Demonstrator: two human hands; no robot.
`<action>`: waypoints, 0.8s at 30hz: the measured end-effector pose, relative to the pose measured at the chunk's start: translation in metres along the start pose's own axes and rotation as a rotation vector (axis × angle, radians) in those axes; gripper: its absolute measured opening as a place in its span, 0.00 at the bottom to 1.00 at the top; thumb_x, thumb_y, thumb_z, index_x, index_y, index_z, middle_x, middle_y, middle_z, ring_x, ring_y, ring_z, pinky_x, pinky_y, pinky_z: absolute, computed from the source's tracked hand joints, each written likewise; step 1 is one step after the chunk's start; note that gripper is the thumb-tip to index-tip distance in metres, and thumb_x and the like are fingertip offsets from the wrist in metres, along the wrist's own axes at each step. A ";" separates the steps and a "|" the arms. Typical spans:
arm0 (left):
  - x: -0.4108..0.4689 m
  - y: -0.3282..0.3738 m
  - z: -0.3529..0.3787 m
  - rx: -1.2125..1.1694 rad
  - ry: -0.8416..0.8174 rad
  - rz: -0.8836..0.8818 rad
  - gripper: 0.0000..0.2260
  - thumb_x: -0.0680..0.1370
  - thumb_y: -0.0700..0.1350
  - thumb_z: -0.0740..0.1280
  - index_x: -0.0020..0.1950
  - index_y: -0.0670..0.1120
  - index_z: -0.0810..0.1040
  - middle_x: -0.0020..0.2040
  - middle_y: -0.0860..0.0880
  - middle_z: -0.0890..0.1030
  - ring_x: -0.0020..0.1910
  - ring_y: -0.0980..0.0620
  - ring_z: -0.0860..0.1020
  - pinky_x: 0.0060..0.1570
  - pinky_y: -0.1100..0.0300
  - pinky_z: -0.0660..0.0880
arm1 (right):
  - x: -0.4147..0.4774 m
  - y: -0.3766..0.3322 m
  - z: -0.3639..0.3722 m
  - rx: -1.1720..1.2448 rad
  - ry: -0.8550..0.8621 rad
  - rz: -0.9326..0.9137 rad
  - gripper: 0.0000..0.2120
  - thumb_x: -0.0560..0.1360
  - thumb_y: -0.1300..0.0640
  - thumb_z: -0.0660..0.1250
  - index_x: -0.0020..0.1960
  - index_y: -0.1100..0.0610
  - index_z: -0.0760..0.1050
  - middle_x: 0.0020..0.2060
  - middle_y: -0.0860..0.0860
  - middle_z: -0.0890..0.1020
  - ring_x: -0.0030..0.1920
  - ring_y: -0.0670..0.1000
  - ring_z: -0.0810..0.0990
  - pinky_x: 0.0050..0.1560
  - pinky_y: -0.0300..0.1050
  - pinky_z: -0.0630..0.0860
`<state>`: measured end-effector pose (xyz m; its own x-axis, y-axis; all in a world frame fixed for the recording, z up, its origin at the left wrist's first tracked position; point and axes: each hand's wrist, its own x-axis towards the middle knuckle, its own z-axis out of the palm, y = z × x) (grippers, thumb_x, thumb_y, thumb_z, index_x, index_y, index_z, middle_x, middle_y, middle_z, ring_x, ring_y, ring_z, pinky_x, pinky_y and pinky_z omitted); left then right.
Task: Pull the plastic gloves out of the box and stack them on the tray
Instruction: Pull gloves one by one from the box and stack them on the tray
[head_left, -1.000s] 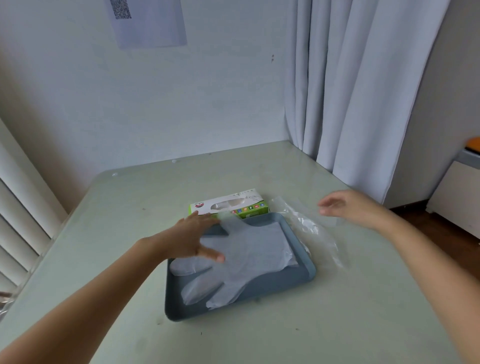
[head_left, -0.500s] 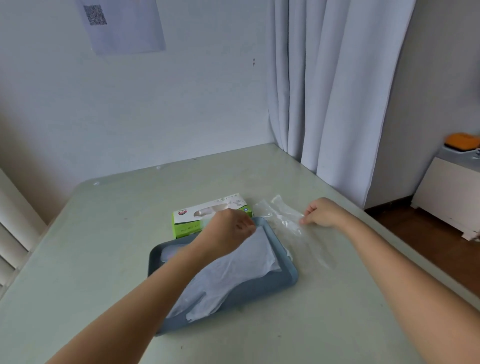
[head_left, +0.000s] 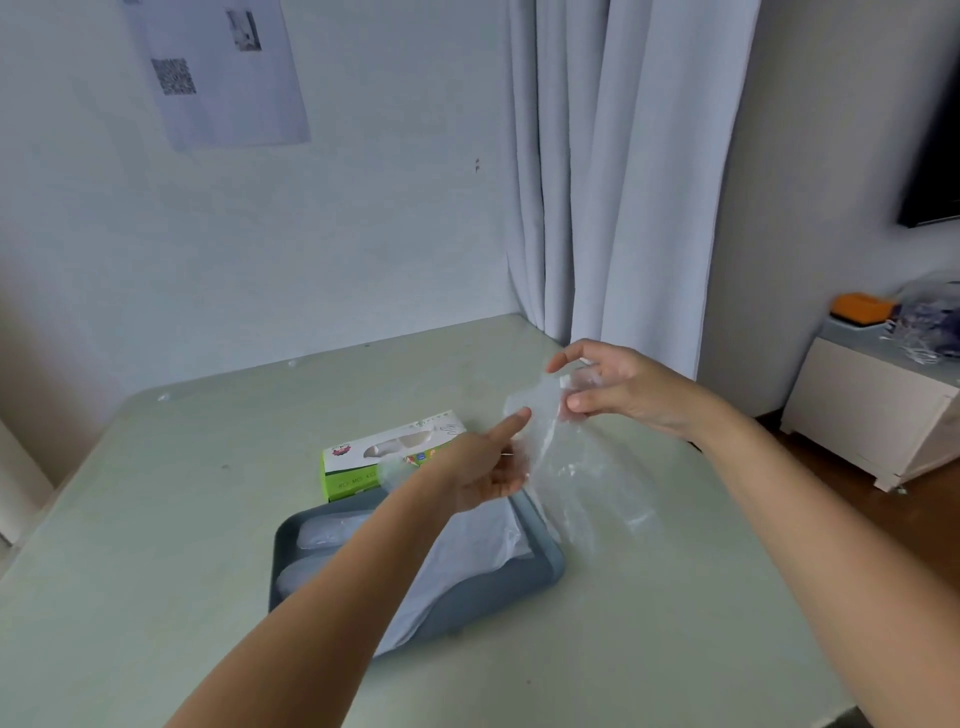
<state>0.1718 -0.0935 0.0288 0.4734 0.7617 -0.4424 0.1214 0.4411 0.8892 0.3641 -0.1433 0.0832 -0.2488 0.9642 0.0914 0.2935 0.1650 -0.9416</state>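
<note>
Two bare forearms reach in from the near edge of one pale green table. Nearest to us, about midway across the table, sits one grey-blue tray. It holds a flat pile of translucent gloves. Two glove fingers lie at its left end, and we cannot count the layers.

Above the tray's far right corner, the left hand lays a straight index finger against one clear glove held in the air. Its other fingers are curled, and we cannot tell whether they clamp the film.

Just beyond the tray's far rim lies one green-and-white box, flat on the table, with a wisp of plastic at its top opening.

Farther right and higher, the right hand pinches the upper end of the clear glove between thumb and fingers. The glove hangs down from there toward the tray's right rim.

Past the table's far right corner hangs one pale curtain. One sheet of paper with a printed code is fixed to the wall behind. At far right, off the table, stands one white cabinet with one orange object on top.
</note>
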 end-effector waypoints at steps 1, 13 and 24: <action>-0.003 0.002 -0.001 0.000 -0.037 -0.001 0.20 0.74 0.59 0.67 0.47 0.41 0.74 0.37 0.47 0.75 0.34 0.52 0.74 0.38 0.62 0.78 | 0.000 -0.005 0.002 -0.002 -0.015 -0.006 0.13 0.76 0.70 0.64 0.60 0.61 0.72 0.39 0.57 0.81 0.44 0.52 0.81 0.47 0.40 0.77; -0.043 0.018 -0.029 -0.217 -0.017 0.538 0.03 0.73 0.41 0.68 0.42 0.42 0.77 0.32 0.51 0.78 0.30 0.58 0.77 0.38 0.65 0.78 | -0.021 -0.022 0.008 -0.031 -0.052 0.114 0.16 0.74 0.68 0.68 0.60 0.59 0.72 0.43 0.58 0.83 0.46 0.54 0.84 0.45 0.39 0.79; -0.105 0.049 -0.043 0.517 -0.002 0.698 0.02 0.75 0.40 0.71 0.44 0.42 0.81 0.36 0.48 0.83 0.25 0.53 0.69 0.26 0.66 0.67 | -0.008 -0.060 0.034 -0.212 -0.081 0.084 0.23 0.69 0.53 0.76 0.63 0.49 0.76 0.58 0.43 0.80 0.59 0.37 0.77 0.61 0.34 0.68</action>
<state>0.0904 -0.1317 0.1140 0.5887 0.7768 0.2239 0.1833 -0.3980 0.8989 0.3171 -0.1683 0.1277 -0.2860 0.9581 -0.0187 0.5018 0.1331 -0.8547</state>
